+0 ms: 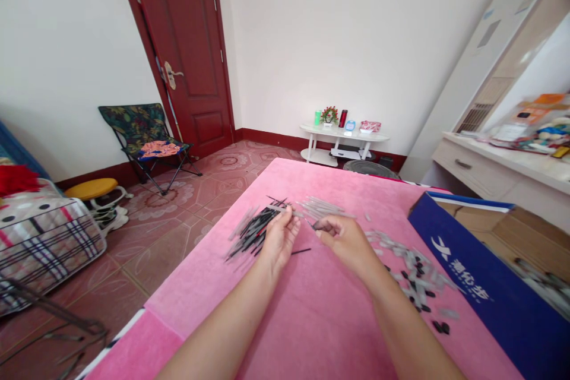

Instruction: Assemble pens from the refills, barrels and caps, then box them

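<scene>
My left hand [282, 236] is closed in a pinch around a clear pen barrel [275, 208], above a pile of black pen refills [253, 231]. Just to its right, my right hand [342, 238] pinches a thin, dark-ended piece [310, 224] that looks like a pen tip; my fingers cover part of it. The piece points toward my left hand. Behind both hands lies a bunch of clear pen barrels [323, 206]. One single black refill [301, 251] rests on the pink cloth [312, 314] between my wrists.
Clear caps [392, 243] and small black plugs [417, 300] are scattered right of my right arm. Beyond them stands a blue cardboard box [467, 267] with clear pieces inside. A folding chair [138, 130], a red door [182, 41] and a low white table [345, 133] are farther back.
</scene>
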Demonstrator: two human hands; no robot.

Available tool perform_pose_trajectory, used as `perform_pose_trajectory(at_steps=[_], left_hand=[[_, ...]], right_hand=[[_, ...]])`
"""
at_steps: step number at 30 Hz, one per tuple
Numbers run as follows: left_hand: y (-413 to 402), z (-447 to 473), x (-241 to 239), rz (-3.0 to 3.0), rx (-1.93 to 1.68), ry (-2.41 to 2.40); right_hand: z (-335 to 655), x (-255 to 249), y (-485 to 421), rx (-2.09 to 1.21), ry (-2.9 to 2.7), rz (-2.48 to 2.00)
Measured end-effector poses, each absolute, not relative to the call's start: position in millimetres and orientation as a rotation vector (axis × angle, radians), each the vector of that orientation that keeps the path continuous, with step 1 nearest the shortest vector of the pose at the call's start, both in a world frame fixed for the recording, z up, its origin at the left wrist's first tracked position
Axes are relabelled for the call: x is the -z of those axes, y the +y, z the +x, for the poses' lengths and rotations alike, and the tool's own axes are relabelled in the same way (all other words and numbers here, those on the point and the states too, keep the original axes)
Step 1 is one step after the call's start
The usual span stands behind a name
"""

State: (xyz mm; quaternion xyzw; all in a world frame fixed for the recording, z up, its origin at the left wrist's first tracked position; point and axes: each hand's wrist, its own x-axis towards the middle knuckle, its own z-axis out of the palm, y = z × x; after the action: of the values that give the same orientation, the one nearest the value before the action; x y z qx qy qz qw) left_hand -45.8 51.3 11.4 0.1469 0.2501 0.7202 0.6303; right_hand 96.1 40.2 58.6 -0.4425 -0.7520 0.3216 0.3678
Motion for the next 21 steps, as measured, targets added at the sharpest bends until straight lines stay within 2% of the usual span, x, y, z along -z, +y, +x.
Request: perform_pose_trajectory(at_steps=[8,13,18,21], left_hand=[[41.5,-39.8,-10.1,0.528,-1.565,0.679],[34.9,-29.4,-7.5,0.615,-1.46,0.737],[32.6,-18.3,-7.2,0.336,-1.355,0.514],[34.1,-16.1,-9.9,0.091,-1.383,0.44]], right_hand=[[101.9,-62.7,40.1,-0.866,-1.963,-1.157],[107.7,-70.0,37.2,-1.012,-1.872,-1.153],[129.0,-86.3,36.7,-1.358,-1.617,-1.109],[152.6,-92.9,42.3,-1.311,-1.487,-1.166]])
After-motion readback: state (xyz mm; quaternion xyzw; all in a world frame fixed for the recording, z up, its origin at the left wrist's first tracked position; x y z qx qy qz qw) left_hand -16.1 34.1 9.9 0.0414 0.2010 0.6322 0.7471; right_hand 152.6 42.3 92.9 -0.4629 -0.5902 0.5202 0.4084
